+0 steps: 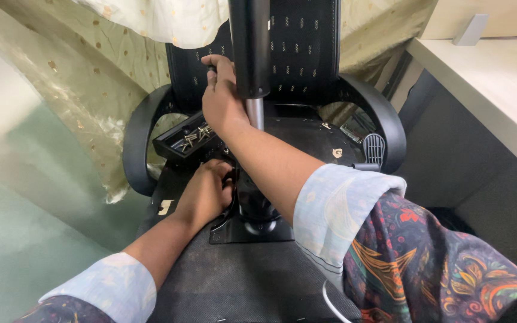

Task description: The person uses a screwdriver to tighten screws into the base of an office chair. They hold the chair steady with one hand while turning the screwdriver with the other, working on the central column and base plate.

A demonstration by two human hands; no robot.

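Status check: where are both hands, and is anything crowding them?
Right hand grips gas-lift column. Left hand at base plate. Screw tray close beside.

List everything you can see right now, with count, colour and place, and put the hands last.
office chair: one, black, upside down at centre, mesh back away from the camera
armrests: two, black, curving at the chair's left and right
gas cylinder: one, black with silver rod, upright from the seat underside
mounting plate: one, black, at the cylinder's foot
screw tray: one, black, left of the cylinder, holding several silver screws
cloth: one, pale gold with dots, draped behind and left
desk: one, cream, right
left hand: one, at the mounting plate beside the cylinder's base
right hand: one, against the cylinder, grip unclear
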